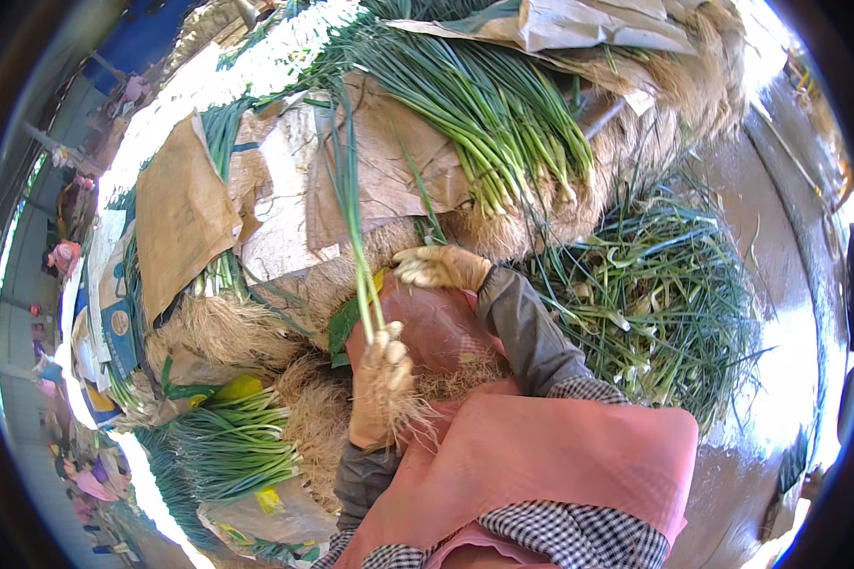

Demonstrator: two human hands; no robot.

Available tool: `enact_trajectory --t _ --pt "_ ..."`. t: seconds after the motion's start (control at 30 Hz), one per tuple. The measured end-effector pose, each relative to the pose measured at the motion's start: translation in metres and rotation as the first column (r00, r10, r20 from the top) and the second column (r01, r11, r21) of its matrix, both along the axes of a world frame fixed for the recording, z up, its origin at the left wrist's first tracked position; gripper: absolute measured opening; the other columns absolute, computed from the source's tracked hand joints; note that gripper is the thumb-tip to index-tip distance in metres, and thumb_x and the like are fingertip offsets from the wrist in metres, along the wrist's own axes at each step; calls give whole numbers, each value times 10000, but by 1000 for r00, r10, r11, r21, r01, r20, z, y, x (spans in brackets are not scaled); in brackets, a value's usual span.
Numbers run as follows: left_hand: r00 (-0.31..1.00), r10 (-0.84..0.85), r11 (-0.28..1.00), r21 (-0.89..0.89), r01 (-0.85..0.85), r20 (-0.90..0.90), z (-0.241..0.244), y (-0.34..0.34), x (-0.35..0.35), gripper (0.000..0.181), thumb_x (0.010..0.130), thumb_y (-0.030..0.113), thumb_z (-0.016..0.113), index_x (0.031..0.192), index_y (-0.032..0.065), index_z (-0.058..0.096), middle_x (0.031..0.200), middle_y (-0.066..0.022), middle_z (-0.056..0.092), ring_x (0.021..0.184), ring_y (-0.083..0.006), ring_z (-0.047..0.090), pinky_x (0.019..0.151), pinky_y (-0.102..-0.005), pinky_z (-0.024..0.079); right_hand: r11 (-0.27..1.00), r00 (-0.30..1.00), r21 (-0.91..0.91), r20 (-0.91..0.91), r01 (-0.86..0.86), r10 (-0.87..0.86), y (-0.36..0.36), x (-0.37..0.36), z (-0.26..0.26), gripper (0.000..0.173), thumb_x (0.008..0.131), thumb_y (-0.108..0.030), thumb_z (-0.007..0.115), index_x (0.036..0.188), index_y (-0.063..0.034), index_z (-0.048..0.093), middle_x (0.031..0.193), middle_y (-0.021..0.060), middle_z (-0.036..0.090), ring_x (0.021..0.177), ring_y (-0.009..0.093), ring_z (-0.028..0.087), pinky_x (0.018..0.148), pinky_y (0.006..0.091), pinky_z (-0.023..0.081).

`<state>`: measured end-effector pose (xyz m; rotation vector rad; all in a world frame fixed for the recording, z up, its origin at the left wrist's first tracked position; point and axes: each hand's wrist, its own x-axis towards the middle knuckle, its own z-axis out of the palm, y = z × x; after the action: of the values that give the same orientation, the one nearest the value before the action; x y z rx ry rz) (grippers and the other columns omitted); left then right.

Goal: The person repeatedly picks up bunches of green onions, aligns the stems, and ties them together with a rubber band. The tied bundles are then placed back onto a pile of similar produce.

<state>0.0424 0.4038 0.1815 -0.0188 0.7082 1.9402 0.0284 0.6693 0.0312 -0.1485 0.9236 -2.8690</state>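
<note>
My left hand (384,384), in a dirty pale glove, is closed around the lower ends of a few green onions (356,249). Their long leaves point up over brown paper, and their stringy roots hang over the wrist. My right hand (441,269), gloved too, lies at the upper edge of the pink apron's lap, near a loose green leaf (427,206); its fingers point left, and whether they grip anything cannot be told. Beyond it, a row of green onions (512,149) rests on the pile with its roots towards me.
A heap of tangled onion leaves (655,306) lies at the right on wet floor (740,185). Stacked green onions (235,448) lie at the lower left. Brown paper sheets (185,213) cover more bundles. Several people are far off at the left.
</note>
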Motion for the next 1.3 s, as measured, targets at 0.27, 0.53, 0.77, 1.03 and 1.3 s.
enact_trajectory --t 0.27,0.53,0.77,1.03,1.3 --pt "999 34 999 11 -34 -39 48 19 -13 357 1072 268 385 1334 26 411 701 20 352 484 -69 349 382 -221 313 -76 517 963 71 -259 -853 115 153 -200 358 921 -250 556 1222 -63 609 1144 178 659 1018 285 648 865 400 521" --pt "965 -50 902 403 154 -257 81 60 -61 397 1067 200 304 1399 -11 357 821 -20 394 578 -130 409 531 -256 461 -139 20 767 -163 -626 -986 327 581 -218 338 888 -226 531 1150 -38 632 1093 197 672 971 359 658 863 458 526" --pt "739 99 979 -70 -194 -666 22 116 -63 456 1018 169 507 1444 35 410 869 42 509 618 0 461 466 -155 387 153 -301 698 -93 -699 -949 266 643 -130 368 900 -234 542 1199 -35 624 1171 182 643 1047 353 632 897 467 506" --pt "986 -16 1000 0 17 -165 -46 122 -59 489 1024 208 507 1466 48 371 858 25 567 630 -80 514 462 -197 424 -491 149 789 -572 369 -807 136 315 36 382 898 -92 664 1271 -27 615 1310 148 591 1218 268 566 1059 344 434" --pt "996 38 988 155 -26 -75 -38 94 -44 492 1017 205 527 1449 21 378 860 13 568 590 -68 466 464 -203 401 90 340 970 7 228 -940 258 147 31 701 781 -489 783 1221 24 599 1067 188 680 993 274 652 874 363 505"
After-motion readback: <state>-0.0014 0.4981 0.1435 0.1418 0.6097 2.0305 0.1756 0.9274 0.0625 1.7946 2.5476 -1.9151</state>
